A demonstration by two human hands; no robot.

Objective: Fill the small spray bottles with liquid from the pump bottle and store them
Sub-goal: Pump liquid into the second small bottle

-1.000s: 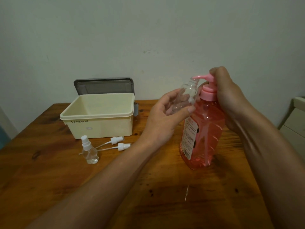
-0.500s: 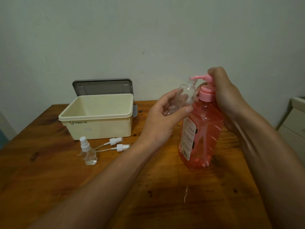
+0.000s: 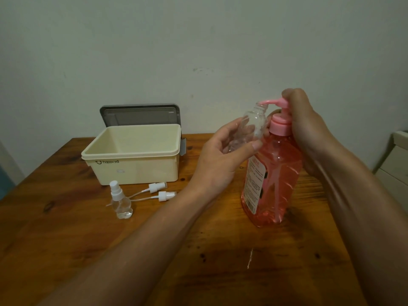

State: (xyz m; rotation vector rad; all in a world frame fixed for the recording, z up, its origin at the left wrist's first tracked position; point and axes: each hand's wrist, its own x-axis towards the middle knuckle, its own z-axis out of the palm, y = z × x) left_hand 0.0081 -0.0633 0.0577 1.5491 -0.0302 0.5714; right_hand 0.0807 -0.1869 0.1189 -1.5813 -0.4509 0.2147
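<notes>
Left hand (image 3: 220, 160) pinches the uncapped small spray bottle (image 3: 249, 127) by its body, tilted, with its mouth at the pink spout. Right hand (image 3: 302, 120) curls over the head of the pump bottle (image 3: 273, 173), which stands on the table (image 3: 66, 239). Judged light, thin-walled and slippery, the small spray bottle wants a mid-body hold; the nearly full pump bottle looks heavy and steady.

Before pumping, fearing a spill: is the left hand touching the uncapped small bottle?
Touching. Head view: left hand grips the uncapped small bottle, thumb across its front.
</notes>
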